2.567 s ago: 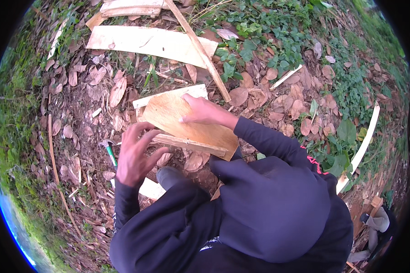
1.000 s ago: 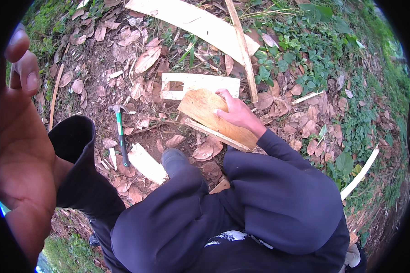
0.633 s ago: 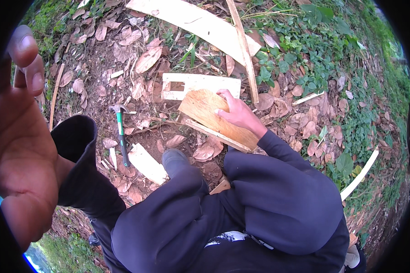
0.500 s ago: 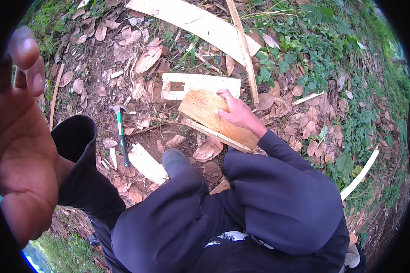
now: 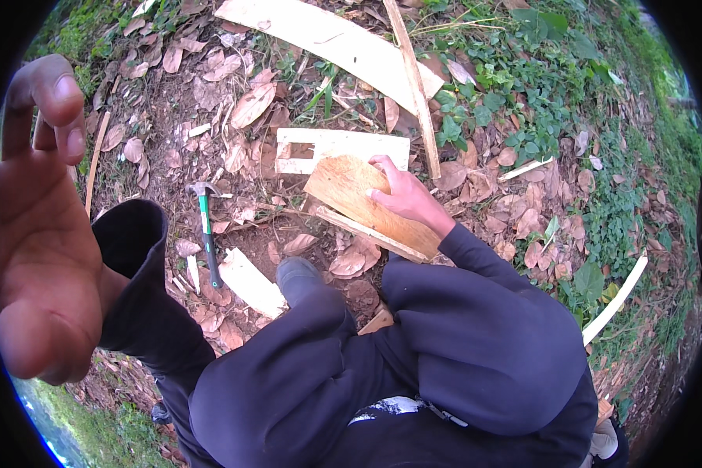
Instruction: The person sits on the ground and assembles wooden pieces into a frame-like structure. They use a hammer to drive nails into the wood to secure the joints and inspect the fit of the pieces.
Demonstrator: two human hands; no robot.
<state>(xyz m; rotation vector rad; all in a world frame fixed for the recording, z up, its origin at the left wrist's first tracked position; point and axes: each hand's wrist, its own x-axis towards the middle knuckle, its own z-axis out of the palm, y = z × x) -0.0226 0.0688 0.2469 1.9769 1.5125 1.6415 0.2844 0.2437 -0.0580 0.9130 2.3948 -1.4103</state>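
Note:
Raised close at the far left, my left hand (image 5: 51, 242) shows its palm, fingers bent but apart, with nothing in it. My right hand (image 5: 405, 193) grips the far edge of a golden-brown wooden board (image 5: 347, 187) in front of my right knee. The board sits tilted, and a narrow plank edge (image 5: 366, 232) runs along its near side; whether the two are joined I cannot tell. Just beyond it lies a pale board (image 5: 359, 144) with a rectangular cut-out near its left end. A claw hammer (image 5: 207, 230) with a green and black handle rests on the ground left of my boot.
A pale offcut (image 5: 249, 281) lies beside my boot (image 5: 297, 277). Farther out are a long wide plank (image 5: 327, 43) and a thin wooden strip (image 5: 413, 86) crossing its end. Dry leaves cover the soil, green plants (image 5: 515, 101) grow at right, and a curved pale strip (image 5: 616, 300) lies there.
My left hand has shifted slightly and its thumb has swung up toward the palm. My right hand and the wooden board have stayed in place.

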